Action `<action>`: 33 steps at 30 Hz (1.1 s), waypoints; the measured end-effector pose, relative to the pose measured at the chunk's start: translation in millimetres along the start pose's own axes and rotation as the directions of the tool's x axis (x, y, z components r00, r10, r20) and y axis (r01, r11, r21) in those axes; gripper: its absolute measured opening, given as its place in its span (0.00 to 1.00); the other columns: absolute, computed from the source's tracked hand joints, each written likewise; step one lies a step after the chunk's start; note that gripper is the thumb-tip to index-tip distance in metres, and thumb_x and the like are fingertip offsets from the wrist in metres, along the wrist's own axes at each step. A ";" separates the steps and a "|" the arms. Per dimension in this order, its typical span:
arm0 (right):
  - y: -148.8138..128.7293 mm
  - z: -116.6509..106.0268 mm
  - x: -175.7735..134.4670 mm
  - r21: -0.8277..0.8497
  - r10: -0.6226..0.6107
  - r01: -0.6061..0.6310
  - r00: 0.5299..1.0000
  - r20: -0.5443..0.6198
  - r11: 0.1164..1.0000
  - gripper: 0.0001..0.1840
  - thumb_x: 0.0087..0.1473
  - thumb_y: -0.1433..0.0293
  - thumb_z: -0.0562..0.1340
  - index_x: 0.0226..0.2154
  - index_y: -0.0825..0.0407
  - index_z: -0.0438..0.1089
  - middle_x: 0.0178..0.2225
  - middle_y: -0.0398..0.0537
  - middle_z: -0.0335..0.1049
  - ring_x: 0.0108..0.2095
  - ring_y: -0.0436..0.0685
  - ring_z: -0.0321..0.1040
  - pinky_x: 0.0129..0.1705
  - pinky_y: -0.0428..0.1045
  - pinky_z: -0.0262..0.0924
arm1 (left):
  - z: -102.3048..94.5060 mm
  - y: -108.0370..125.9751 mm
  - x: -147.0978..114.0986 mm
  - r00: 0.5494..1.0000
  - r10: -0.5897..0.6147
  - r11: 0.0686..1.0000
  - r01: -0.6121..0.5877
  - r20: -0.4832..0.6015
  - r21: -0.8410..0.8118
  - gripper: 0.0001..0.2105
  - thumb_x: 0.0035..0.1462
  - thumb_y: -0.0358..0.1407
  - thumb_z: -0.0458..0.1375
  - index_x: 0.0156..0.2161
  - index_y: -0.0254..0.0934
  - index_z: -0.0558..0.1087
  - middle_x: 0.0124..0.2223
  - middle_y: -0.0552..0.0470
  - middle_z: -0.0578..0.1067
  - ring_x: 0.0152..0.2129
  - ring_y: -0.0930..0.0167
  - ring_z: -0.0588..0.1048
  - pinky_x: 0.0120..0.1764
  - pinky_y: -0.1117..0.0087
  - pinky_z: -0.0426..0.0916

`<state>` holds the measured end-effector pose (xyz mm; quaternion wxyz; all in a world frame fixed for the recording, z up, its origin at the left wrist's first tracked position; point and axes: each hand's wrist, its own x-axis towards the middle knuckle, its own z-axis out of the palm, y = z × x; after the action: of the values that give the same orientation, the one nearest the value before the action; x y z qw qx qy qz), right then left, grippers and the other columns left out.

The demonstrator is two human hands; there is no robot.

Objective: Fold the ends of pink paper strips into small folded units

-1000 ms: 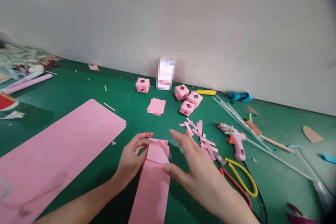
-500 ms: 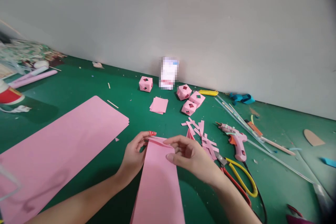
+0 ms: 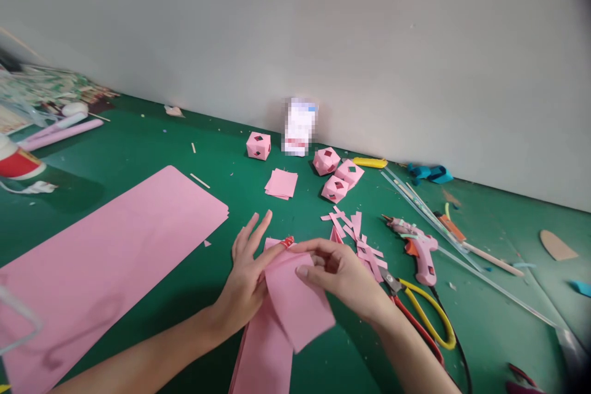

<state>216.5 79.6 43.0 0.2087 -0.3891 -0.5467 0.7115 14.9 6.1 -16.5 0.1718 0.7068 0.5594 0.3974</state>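
Just ahead of me, my right hand (image 3: 339,274) pinches a pink paper piece (image 3: 302,305) between thumb and fingers. That piece slants down over a long pink paper strip (image 3: 263,348), its lower end lifted and turned to the right. My left hand (image 3: 249,265) grips the papers' top left edge between its thumb and a finger with a red wrap at the tip, while its other fingers stick up. Whether the upper piece is joined to the strip is hidden by the fingers. Pink paper scraps (image 3: 357,237) and yellow-and-red-handled scissors (image 3: 415,314) lie right of my hands.
A large pink sheet stack (image 3: 115,265) covers the left. Beyond my hands are small pink squares (image 3: 281,183), several cut-out paper balls (image 3: 326,160) and a blurred phone (image 3: 300,126) against the wall. A pink glue gun (image 3: 420,249) with cord lies right; a red-and-white cup (image 3: 21,160) left.
The strip lay straight between both hands; now a piece on top is swung up and right under my right hand. My left hand's upper fingers have spread upward.
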 end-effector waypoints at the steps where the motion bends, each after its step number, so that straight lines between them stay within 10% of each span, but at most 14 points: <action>1: -0.4 0.1 0.0 0.004 -0.006 0.006 1.000 -0.012 1.000 0.19 0.51 0.62 0.72 0.46 0.48 0.77 0.36 0.45 0.73 0.31 0.51 0.65 0.32 0.47 0.61 | -0.7 0.7 0.7 1.000 -0.008 1.000 0.008 0.011 -0.001 0.22 0.69 0.30 0.51 0.64 0.49 0.66 0.76 0.49 0.43 0.71 0.51 0.41 0.65 0.39 0.47; 12: 7.1 8.9 6.9 0.141 -0.083 0.093 0.994 -0.072 0.986 0.15 0.53 0.58 0.72 0.40 0.50 0.78 0.37 0.47 0.76 0.36 0.53 0.70 0.36 0.46 0.64 | -2.4 -0.8 7.3 0.988 0.119 0.893 -0.065 0.094 -0.445 0.21 0.69 0.28 0.46 0.63 0.46 0.67 0.59 0.47 0.75 0.61 0.62 0.66 0.63 0.54 0.59; 20: 27.6 20.2 14.6 0.304 -0.033 0.106 0.972 -0.233 0.947 0.16 0.51 0.58 0.73 0.38 0.50 0.77 0.34 0.44 0.74 0.33 0.50 0.67 0.34 0.44 0.60 | -11.4 13.7 6.9 0.953 -0.165 0.734 0.291 0.255 -0.613 0.24 0.73 0.45 0.38 0.61 0.37 0.68 0.49 0.42 0.78 0.39 0.65 0.77 0.40 0.66 0.72; 24: 37.0 27.2 16.8 0.323 -0.040 0.125 0.966 -0.256 0.938 0.16 0.50 0.58 0.73 0.36 0.51 0.76 0.33 0.45 0.74 0.32 0.51 0.67 0.34 0.45 0.61 | -9.5 12.4 6.4 0.922 -0.278 0.778 0.381 0.270 -0.499 0.20 0.66 0.45 0.56 0.58 0.37 0.69 0.37 0.50 0.78 0.29 0.69 0.74 0.30 0.73 0.68; 33: 35.5 24.8 17.1 0.153 -0.075 0.119 0.962 -0.263 0.981 0.18 0.52 0.53 0.70 0.31 0.51 0.75 0.25 0.41 0.65 0.27 0.51 0.57 0.29 0.46 0.53 | -8.7 10.9 10.0 0.893 -0.372 0.785 0.448 0.253 -0.427 0.13 0.66 0.42 0.54 0.37 0.35 0.74 0.23 0.59 0.64 0.19 0.76 0.60 0.22 0.75 0.56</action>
<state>191.3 65.5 6.5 0.3442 -0.4314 -0.4720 0.6875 16.1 10.3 0.1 0.4648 0.5326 0.5701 0.4188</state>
